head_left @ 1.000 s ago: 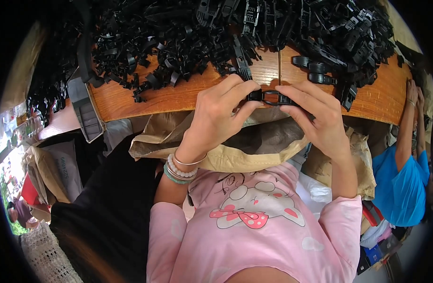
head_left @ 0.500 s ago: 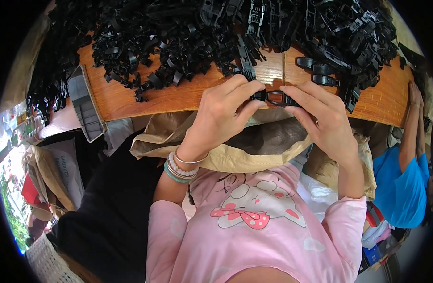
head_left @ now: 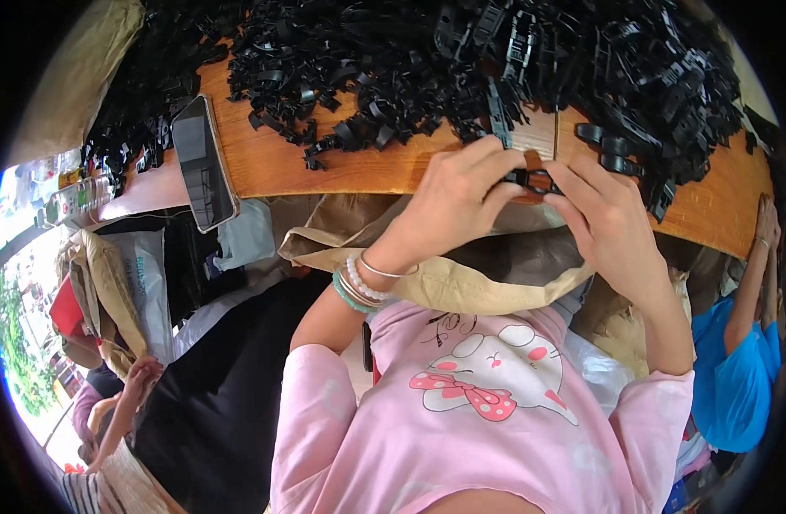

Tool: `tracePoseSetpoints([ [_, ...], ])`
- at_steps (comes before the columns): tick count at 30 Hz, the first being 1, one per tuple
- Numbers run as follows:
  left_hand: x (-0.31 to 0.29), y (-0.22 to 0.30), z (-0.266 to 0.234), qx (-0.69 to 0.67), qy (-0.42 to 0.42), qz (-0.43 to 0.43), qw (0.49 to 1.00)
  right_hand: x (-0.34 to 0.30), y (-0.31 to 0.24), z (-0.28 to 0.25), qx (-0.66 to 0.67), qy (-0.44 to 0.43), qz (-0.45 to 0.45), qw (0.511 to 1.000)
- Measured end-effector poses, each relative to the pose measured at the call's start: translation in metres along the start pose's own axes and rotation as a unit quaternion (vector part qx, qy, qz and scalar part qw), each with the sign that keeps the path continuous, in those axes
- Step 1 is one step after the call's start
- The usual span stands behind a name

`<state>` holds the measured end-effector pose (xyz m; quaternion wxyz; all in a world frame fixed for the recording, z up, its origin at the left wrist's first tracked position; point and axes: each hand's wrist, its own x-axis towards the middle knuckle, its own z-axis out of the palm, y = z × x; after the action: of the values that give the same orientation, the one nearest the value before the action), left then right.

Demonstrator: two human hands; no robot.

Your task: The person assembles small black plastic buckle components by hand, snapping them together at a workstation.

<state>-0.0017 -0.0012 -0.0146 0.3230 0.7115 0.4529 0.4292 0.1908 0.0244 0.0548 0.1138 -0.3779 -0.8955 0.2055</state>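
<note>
A: What do the hands have?

B: Both meet at the near edge of a wooden table (head_left: 324, 171). Left hand (head_left: 449, 201) and right hand (head_left: 611, 223) pinch one small black plastic clip (head_left: 530, 180) between them. Fingertips of both curl in tight on it, thumbs under, forefingers on top. No gap to speak of betw. fingers and clip.

A: Where's the clip vs. the fingers?

B: Right at the tips, held just off the table edge, w/ most of it hidden by the fingers. Beyond the fingertips lies a big heap of black clips (head_left: 461, 60) of the same kind, covering the far side of the table. A few loose ones sit just past the right fingertips.

A: How would it handle?

B: My guess: v. light, stiff moulded plastic, a bit smooth so it could slip. Prob. springy at thin parts and could snap if bent hard. Best hold looks like a pinch at each end, as now, leaving the middle free.

A: Anything else nearby?

B: Below the wrists, a tan bag (head_left: 461, 283) hangs open under the table edge. Left wrist has bead bracelets (head_left: 359, 287). Well to the left of the left hand, a dark phone (head_left: 203, 163) lies on the table, overhanging its edge. A second person in a blue top (head_left: 735, 377) is at far right, hands apart from these.
</note>
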Motion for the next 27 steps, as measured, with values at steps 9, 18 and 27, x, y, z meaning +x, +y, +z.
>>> tracePoseSetpoints([
  [9,-0.011,0.017,0.001,0.042,0.011,-0.085,0.995,-0.035,-0.001,0.033,0.215,0.186,0.078,0.956],
  [18,-0.028,0.043,0.002,-0.445,-0.110,-0.246,0.854,-0.039,-0.002,0.033,0.283,0.177,0.010,0.942],
  [27,-0.031,0.056,-0.001,-0.454,-0.118,-0.300,0.831,-0.039,0.000,0.025,0.086,0.177,-0.122,0.973],
])
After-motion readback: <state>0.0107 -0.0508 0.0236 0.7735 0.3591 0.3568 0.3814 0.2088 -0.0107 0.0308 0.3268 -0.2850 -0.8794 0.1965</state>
